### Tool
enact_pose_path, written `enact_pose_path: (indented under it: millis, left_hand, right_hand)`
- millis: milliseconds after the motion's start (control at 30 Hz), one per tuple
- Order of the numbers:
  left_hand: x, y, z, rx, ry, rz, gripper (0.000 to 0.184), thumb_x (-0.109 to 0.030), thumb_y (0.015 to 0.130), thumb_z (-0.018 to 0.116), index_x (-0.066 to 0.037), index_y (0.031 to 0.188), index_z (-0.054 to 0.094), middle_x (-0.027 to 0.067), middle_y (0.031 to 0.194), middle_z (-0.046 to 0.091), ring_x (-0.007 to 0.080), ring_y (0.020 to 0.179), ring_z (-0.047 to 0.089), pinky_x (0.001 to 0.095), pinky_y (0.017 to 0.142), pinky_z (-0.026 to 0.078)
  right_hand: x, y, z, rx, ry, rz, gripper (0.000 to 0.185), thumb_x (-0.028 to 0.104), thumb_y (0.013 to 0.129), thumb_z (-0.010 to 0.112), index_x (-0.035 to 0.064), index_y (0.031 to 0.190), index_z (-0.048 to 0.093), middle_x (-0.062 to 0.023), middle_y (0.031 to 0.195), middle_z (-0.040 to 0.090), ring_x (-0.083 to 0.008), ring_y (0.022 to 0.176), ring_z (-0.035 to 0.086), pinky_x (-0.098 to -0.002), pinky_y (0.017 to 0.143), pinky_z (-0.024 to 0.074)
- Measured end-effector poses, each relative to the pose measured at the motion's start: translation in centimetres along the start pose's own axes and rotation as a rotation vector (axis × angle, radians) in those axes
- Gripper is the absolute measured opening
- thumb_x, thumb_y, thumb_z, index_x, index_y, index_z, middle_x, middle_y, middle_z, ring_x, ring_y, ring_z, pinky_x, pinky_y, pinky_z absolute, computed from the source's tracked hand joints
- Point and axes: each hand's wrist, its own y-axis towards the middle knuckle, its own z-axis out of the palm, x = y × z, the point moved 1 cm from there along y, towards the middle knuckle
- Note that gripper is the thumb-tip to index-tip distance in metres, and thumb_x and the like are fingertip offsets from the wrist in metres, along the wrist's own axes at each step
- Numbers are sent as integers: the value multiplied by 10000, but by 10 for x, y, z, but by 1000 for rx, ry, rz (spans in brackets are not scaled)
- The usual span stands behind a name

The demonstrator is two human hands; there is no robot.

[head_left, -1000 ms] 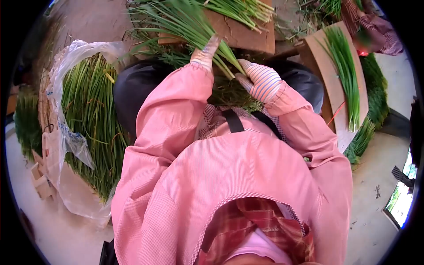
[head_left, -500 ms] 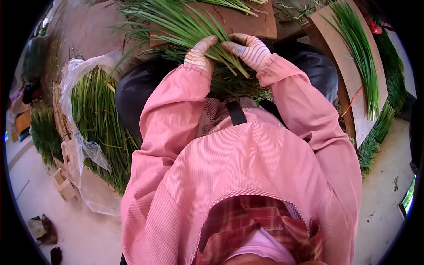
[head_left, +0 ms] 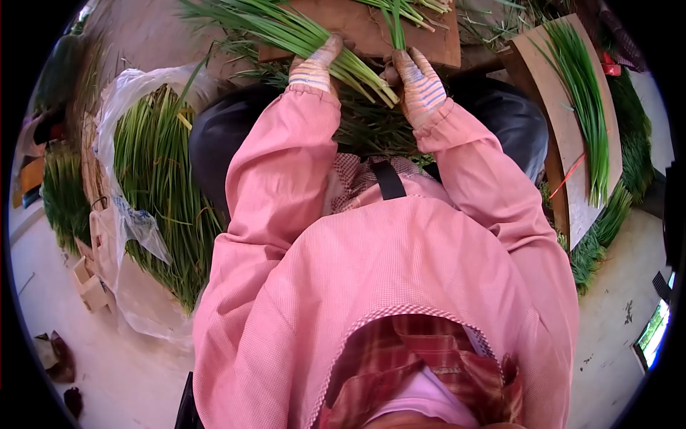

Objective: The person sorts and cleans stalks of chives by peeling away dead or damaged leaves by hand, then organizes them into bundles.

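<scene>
R hand (head_left: 420, 86) has shifted clear of L hand (head_left: 314, 66) since the earlier frame, now pinching a few stems (head_left: 396, 27), tips pointing away from the body. L hand's closed round the main bunch (head_left: 300, 37), pale ends twd R hand, leaves off upper left. Bagged greens (head_left: 153, 164) sit beside L knee (head_left: 211, 136); board (head_left: 444, 46) just beyond the hands. Risk, prob.: loose L grip lets stems slide or fan out; squeezing too hard bruises them.
</scene>
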Motion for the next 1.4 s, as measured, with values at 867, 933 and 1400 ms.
enact_pose_path:
  millis: [867,933,1400]
  left_hand:
    - [-14,-5,-8,9,385,-20,394,-222,694,672,-50,1010,510,70,855,588,212,775,564,324,597,465]
    - [-6,-10,-7,-37,296,-204,368,-98,694,648,-60,1026,494,92,873,584,217,745,574,310,547,475]
    - [21,-15,-4,246,-80,-337,234,-56,664,618,16,874,545,148,819,585,301,757,569,426,681,484]
  right_hand:
    - [30,-13,3,155,-164,471,261,292,815,505,53,917,526,18,635,502,-106,567,471,-249,521,395]
    - [29,-9,-9,149,-9,556,334,330,793,532,42,960,512,41,621,473,-88,530,426,-232,514,366]
    - [32,-14,-26,336,-427,525,273,257,797,540,19,932,539,6,717,546,-101,630,492,-218,568,401]
